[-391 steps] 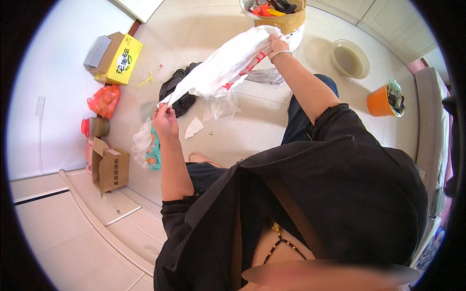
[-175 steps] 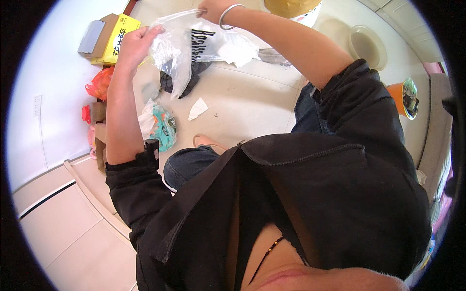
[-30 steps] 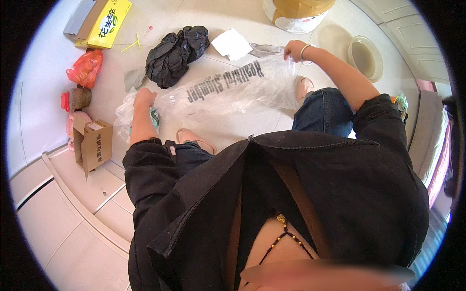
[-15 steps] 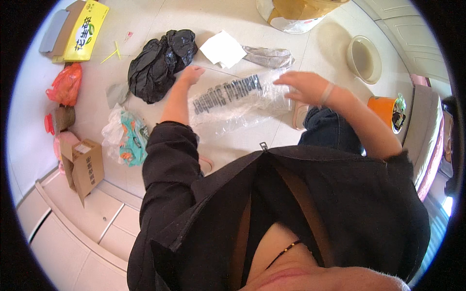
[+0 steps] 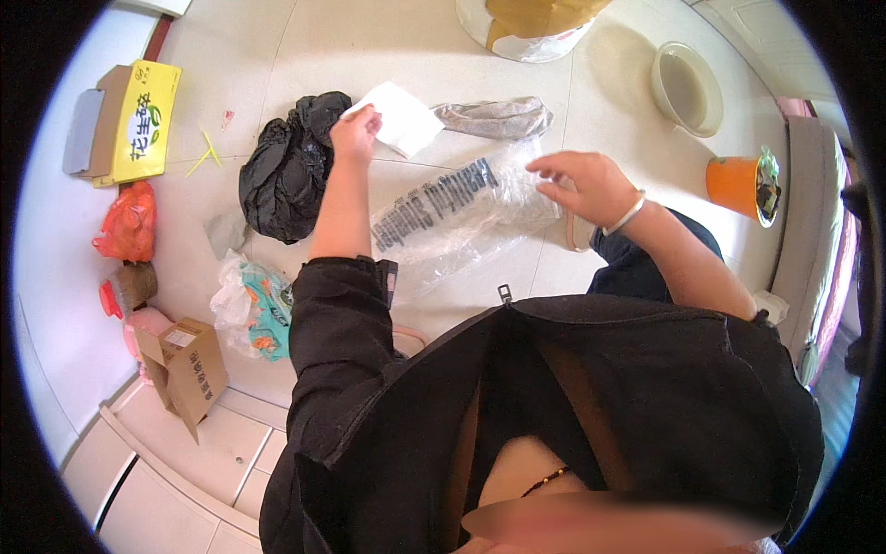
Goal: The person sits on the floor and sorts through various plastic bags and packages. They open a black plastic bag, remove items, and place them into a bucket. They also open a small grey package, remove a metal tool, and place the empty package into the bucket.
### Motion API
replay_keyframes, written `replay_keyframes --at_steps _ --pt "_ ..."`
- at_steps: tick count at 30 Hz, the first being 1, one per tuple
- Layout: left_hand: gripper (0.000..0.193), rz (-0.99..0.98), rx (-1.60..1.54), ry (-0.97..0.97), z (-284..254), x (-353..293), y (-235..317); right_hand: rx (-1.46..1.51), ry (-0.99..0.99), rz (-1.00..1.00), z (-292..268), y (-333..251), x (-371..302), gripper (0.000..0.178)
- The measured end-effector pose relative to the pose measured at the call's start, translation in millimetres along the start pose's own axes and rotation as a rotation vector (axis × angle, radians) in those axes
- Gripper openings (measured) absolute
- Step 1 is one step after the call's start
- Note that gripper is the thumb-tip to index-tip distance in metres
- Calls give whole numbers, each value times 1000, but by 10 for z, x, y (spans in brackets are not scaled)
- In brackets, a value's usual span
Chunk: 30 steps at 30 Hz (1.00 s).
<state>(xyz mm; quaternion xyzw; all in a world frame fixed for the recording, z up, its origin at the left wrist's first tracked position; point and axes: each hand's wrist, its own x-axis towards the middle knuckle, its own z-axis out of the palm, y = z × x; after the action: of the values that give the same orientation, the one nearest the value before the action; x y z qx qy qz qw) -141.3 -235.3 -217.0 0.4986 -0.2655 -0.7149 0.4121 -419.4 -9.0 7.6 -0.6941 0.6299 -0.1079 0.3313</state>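
Observation:
My left hand (image 5: 355,137) is closed at the left corner of a flat white sheet (image 5: 406,125), paper or cloth, with fingertips and thumb together on its edge. Left of that wrist lies a crumpled black plastic bag (image 5: 281,180). A clear plastic bag (image 5: 471,212) with dark print is spread on the floor between my arms. Over its right end hovers my right hand (image 5: 591,189), fingers stretched out and thumb apart, holding nothing. Beyond the clear bag is a long greyish bundle (image 5: 498,118), whose kind I cannot make out.
Along the left wall are a yellow carton (image 5: 143,125), a red plastic bag (image 5: 129,222) and a brown cardboard box (image 5: 196,369). A white and teal bag (image 5: 258,309) lies nearby. To the right stand a pale basin (image 5: 688,88) and an orange bin (image 5: 736,187); a large tub (image 5: 526,28) is at the far edge.
My left hand has moved away from me, from beside the black bag to the white sheet's corner. My right hand stays over the clear bag's end. The whole view has shifted slightly.

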Motion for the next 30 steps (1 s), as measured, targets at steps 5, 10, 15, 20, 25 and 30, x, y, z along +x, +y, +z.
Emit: replay_keyframes --at_steps 5,10,15,20,25,30 --pt "10 36 176 -37 344 -657 917 153 234 37 -49 75 151 30" --pt "14 116 261 -56 723 -1576 1471 46 431 43 87 -96 271 42" --pt "14 110 263 -161 1177 -2509 1620 -27 606 -128 355 -365 331 53" --pt "14 215 95 -448 1489 -3154 1669 562 118 101 378 -483 390 44" --pt "20 588 167 -52 1351 -3442 1753 861 101 -49 241 -410 230 39" --pt "29 711 912 -131 1368 -3651 1081 1696 -89 -99 18 -499 56 36"
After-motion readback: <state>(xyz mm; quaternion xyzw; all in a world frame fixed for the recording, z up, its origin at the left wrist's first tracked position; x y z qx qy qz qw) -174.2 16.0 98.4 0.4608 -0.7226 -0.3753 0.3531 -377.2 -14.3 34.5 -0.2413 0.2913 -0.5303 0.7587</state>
